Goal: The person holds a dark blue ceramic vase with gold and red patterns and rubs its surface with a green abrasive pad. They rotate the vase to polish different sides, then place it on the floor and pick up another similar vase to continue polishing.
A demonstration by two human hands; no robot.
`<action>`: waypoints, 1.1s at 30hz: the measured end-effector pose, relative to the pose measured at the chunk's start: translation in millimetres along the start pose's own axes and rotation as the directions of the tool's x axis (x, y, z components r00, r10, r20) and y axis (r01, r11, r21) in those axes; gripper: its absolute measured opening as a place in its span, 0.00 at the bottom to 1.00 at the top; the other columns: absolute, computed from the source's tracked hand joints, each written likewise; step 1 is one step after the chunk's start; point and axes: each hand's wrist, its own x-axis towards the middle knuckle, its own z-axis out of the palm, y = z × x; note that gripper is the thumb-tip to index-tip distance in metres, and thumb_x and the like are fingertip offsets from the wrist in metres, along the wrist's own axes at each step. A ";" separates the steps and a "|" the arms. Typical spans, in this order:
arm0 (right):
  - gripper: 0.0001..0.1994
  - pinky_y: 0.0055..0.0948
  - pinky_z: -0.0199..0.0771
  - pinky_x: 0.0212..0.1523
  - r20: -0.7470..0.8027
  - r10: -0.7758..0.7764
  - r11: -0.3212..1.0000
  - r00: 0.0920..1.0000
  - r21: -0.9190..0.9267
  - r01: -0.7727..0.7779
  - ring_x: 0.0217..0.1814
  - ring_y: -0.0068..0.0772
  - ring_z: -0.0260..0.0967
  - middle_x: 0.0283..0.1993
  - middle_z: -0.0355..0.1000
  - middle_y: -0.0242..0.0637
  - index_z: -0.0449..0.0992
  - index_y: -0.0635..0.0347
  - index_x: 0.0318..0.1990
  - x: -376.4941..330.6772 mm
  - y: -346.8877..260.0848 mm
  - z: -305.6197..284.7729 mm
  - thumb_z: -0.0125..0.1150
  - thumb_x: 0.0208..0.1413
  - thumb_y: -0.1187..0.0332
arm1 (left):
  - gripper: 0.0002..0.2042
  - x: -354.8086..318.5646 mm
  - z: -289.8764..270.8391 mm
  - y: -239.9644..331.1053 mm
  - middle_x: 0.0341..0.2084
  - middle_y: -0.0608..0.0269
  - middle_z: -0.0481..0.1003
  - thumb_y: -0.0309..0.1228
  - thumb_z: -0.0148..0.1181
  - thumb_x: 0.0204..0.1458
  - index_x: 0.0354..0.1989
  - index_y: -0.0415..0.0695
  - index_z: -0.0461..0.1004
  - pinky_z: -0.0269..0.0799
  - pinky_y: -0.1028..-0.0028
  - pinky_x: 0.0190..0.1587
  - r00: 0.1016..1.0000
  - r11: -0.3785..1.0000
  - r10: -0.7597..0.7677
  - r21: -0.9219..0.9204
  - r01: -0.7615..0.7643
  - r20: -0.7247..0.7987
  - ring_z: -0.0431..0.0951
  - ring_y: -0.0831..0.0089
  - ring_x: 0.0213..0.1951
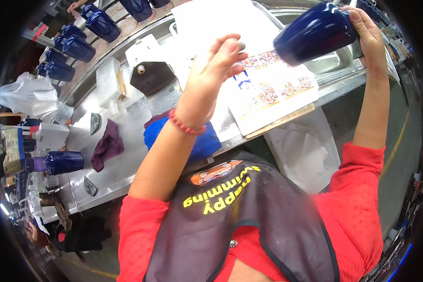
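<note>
A glossy dark blue jar (317, 33) is tilted on its side in the air at the upper right. My right hand (372, 42) is closed around its narrower end, with the thumb on top. Beneath the jar lies a white sheet printed with colourful patterned bands and a small blue figure (286, 87), on top of a board (279, 121). My left hand (216, 63) is raised at the sheet's left side, palm facing right, its fingers apart and slightly bent. I see nothing in it. A red bead bracelet circles the left wrist.
Several blue jars (103, 26) stand on a ledge at the far left; another (65, 162) lies on the metal bench. A blue cloth (204, 141) and a purple cloth (108, 145) rest nearby. Behind the sheet is a metal sink (331, 63); a lined white bin (310, 155) stands below.
</note>
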 end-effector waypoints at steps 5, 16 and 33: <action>0.20 0.27 0.72 0.51 -0.187 -0.299 0.592 0.936 -0.806 0.028 0.45 0.30 0.75 0.42 0.80 0.37 0.81 0.65 0.48 12.4 92.5 -73.4 0.61 0.66 0.53 | 0.28 -44.3 -42.4 2.9 0.62 0.47 0.69 0.43 0.47 0.69 0.66 0.32 0.61 0.72 0.62 0.61 0.996 0.988 0.055 0.148 -0.043 -0.076 0.75 0.53 0.61; 0.17 0.47 0.68 0.53 -0.068 -0.386 0.116 0.920 -0.993 -0.024 0.47 0.51 0.72 0.38 0.77 0.44 0.78 0.61 0.36 -19.6 253.6 -86.5 0.68 0.57 0.55 | 0.32 -136.1 -106.5 11.2 0.58 0.43 0.72 0.46 0.56 0.65 0.65 0.30 0.61 0.71 0.63 0.61 0.936 0.971 0.077 0.238 0.007 -0.343 0.77 0.54 0.58; 0.15 0.45 0.74 0.54 0.049 -0.126 0.156 0.991 -0.985 0.069 0.60 0.48 0.67 0.47 0.72 0.40 0.74 0.59 0.40 -45.2 269.5 -60.7 0.73 0.50 0.64 | 0.23 -166.3 -109.2 -1.4 0.56 0.49 0.74 0.37 0.55 0.66 0.62 0.32 0.67 0.70 0.67 0.58 0.915 0.929 0.063 0.359 0.092 -0.398 0.78 0.61 0.54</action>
